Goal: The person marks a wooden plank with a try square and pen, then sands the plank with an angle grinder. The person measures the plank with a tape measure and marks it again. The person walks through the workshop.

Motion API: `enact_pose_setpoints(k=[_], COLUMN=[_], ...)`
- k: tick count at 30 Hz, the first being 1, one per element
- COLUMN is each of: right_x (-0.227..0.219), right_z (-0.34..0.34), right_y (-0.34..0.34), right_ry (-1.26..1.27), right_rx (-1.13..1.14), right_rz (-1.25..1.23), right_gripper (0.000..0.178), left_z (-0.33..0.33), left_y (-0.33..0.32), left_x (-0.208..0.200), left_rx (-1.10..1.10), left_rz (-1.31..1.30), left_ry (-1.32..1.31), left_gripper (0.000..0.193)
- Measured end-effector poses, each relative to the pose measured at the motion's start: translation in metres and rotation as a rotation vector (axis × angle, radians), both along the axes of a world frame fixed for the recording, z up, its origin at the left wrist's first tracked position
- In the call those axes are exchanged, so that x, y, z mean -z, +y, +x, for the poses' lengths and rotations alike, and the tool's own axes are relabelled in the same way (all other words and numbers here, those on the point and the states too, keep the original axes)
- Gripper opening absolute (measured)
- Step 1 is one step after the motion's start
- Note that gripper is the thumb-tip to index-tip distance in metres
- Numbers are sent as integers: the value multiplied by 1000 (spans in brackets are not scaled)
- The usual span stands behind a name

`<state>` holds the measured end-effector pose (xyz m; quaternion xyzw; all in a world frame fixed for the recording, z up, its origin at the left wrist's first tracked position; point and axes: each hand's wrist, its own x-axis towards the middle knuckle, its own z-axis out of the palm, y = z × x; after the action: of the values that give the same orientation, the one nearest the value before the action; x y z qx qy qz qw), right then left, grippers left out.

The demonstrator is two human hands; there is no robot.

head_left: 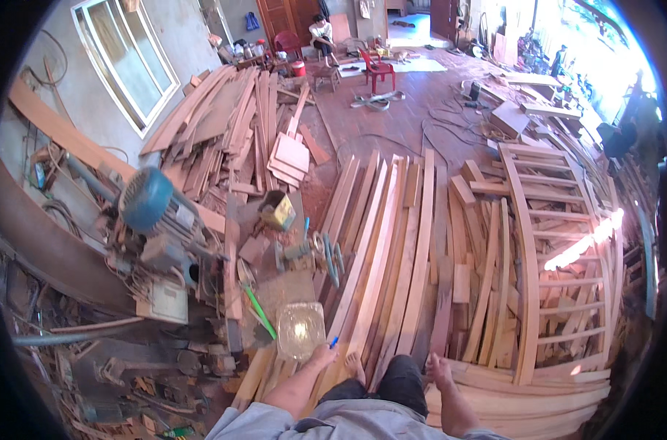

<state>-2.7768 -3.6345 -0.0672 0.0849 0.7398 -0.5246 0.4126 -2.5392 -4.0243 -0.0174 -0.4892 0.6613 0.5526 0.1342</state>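
Note:
My left hand (321,359) is closed around a small blue object (334,342), shaped like a pen. Just beyond that hand is a squarish clear tray (300,334) with a shiny, pale inside. My right hand (441,372) hangs by my right knee, its fingers loosely apart, over the boards. Long planed wooden strips (377,271) run away from my feet between the two hands. A green-handled tool (260,314) lies left of the tray.
A machine with a blue motor (148,199) stands on the left. A ladder-like wooden frame (528,271) lies on timber at right. Farther off are a heap of boards (216,121), a red chair (377,71), cables (451,121) and a seated person (322,37).

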Motion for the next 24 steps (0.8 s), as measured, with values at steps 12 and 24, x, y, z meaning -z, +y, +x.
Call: enact_pose_setpoints(k=[12,24], right_x=[108,-24], right_z=[-183,-684], right_y=[-11,-322], right_ry=[-57,405], right_rx=[-419,-234], right_rz=[512,393], right_gripper=[58,59], left_z=[-225,-475], left_y=[-135,-244], left_x=[27,-25], left_rx=[164,-78], left_rz=[128,71], left_ry=[-200,-118], left_gripper=[42,40])
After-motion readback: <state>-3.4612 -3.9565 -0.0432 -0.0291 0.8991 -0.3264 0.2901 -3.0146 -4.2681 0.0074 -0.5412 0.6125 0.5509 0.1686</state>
